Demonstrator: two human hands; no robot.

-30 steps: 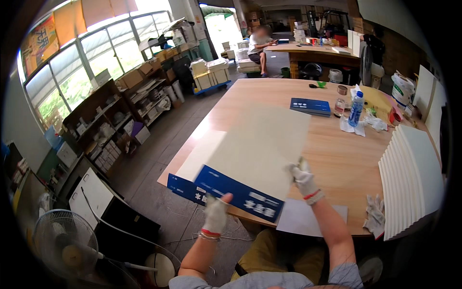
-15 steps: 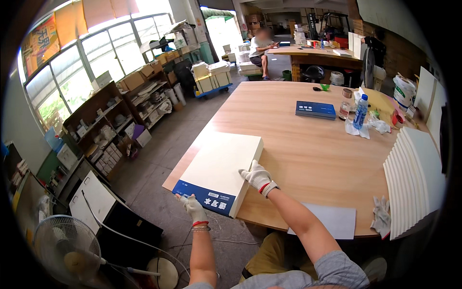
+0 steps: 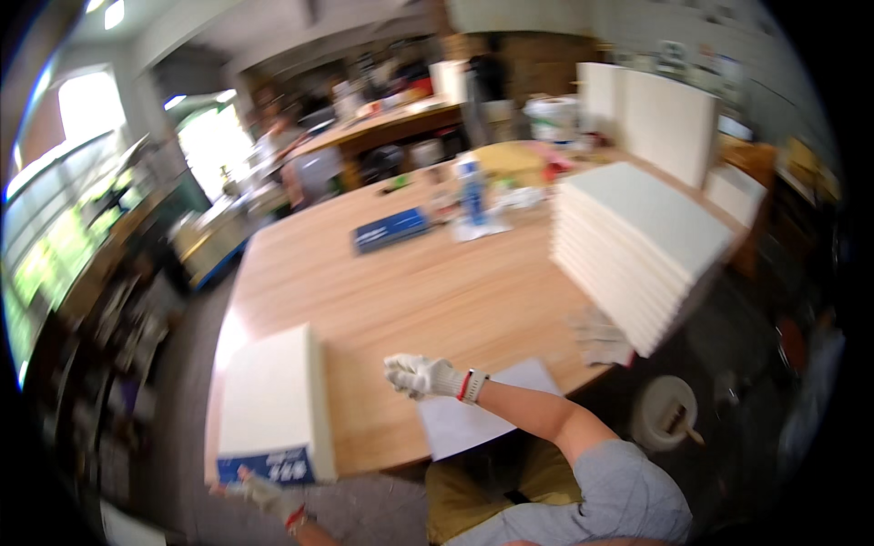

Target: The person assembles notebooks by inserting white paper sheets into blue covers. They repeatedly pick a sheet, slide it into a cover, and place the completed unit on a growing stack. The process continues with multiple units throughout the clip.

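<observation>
A thick cream-white paper pad or pad stack (image 3: pixel 264 387) lies at the table's left front corner, a blue printed band (image 3: pixel 264 466) across its near end. My left hand (image 3: pixel 264 494), in a white glove with bare fingertips, is at that band's front edge, its fingers apart; blur hides whether they touch it. My right hand (image 3: pixel 421 375), also gloved, hovers over the table to the right of the pad, fingers curled and nothing visible in them. Beneath my right wrist, a white sheet (image 3: pixel 455 426) lies at the table's front edge.
A tall stack of white boards or pads (image 3: pixel 628 237) stands on the right, a loose glove (image 3: pixel 601 338) beside it. Farther back are a blue box-like pad (image 3: pixel 391 229), a blue-labelled bottle (image 3: pixel 472 193) and crumpled tissue (image 3: pixel 521 198). A white bucket (image 3: pixel 663 414) sits below right.
My view has swung right, bringing the board stack fully into sight. My right hand has left the pad's right side and moved right, its fingers now curled. My left hand stays by the pad's front edge.
</observation>
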